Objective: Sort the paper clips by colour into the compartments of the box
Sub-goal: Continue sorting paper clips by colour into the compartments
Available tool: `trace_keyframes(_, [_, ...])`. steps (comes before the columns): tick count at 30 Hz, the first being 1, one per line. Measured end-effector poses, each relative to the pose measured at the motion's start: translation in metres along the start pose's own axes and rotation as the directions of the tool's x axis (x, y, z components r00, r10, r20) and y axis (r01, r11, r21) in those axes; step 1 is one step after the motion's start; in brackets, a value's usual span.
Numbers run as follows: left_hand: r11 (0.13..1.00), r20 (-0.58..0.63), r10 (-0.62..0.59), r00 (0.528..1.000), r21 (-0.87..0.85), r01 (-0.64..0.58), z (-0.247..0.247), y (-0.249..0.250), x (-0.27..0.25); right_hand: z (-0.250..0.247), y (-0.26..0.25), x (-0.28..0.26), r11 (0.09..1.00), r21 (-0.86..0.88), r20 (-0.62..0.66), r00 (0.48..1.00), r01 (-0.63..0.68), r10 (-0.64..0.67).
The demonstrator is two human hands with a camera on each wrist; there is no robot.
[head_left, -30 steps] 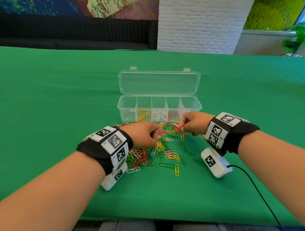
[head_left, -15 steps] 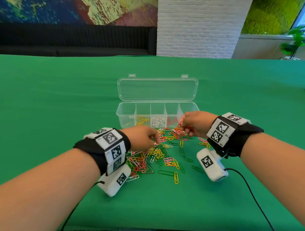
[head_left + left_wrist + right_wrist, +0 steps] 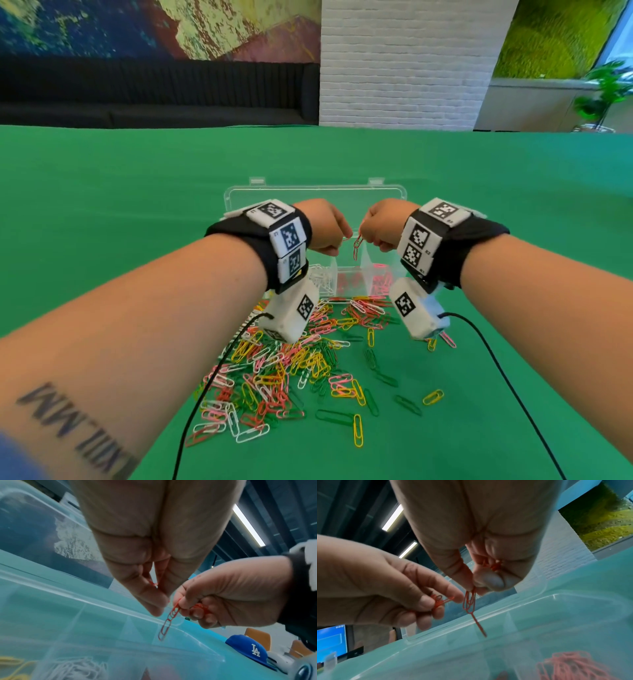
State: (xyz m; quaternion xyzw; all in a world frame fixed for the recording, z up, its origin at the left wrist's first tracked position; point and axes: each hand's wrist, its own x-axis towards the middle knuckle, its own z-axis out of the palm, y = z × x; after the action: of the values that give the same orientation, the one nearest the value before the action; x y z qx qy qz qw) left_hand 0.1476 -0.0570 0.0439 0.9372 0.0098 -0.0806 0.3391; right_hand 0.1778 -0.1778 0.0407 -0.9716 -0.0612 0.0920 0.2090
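Both hands hover close together over the clear compartment box (image 3: 387, 192), whose lid stands open at the back. My right hand (image 3: 376, 229) pinches linked red paper clips (image 3: 358, 245) that dangle above the box, and more red clips (image 3: 200, 607) sit bunched in its curled fingers. My left hand (image 3: 330, 233) holds a few red clips (image 3: 441, 601) between thumb and curled fingers. Below, compartments hold white clips (image 3: 322, 277), red clips (image 3: 570, 666) and yellow clips (image 3: 10, 661). My wrists hide much of the box.
A large pile of mixed red, pink, yellow, green and white clips (image 3: 294, 370) lies on the green table (image 3: 102, 205) in front of the box. Black cables (image 3: 202, 404) run from the wrist cameras across the pile. A blue cap (image 3: 248, 650) lies further off.
Both hands have lifted off the pile and moved forward to above the box, carrying red clips. They now sit closer together.
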Motion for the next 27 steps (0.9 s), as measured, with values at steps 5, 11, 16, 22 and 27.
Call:
trace_keyframes(5, [0.986,0.025,0.013,1.0,0.166,-0.017,0.008,0.005,0.018,0.005,0.004,0.024,0.995,0.099,0.094,0.996,-0.015,0.006])
trace_keyframes(11, [0.934,-0.002,0.045,0.999,0.355,-0.042,0.011,0.006,0.018,0.01,0.007,0.03,0.958,0.285,0.187,0.982,-0.043,-0.012])
trace_keyframes(16, [0.989,-0.036,0.078,0.996,0.129,-0.072,0.009,-0.001,0.0,0.007,0.009,0.008,0.916,0.401,0.218,0.974,-0.031,-0.062])
trace_keyframes(22, [0.917,0.097,0.196,0.976,0.335,-0.218,0.015,-0.025,-0.046,0.008,0.046,-0.042,0.947,0.194,-0.004,0.965,0.257,-0.261])
trace_keyframes(27, [0.789,0.303,0.148,0.941,0.537,-0.298,0.034,-0.046,-0.077,0.03,0.067,-0.088,0.892,-0.221,0.244,0.908,0.395,-0.341])
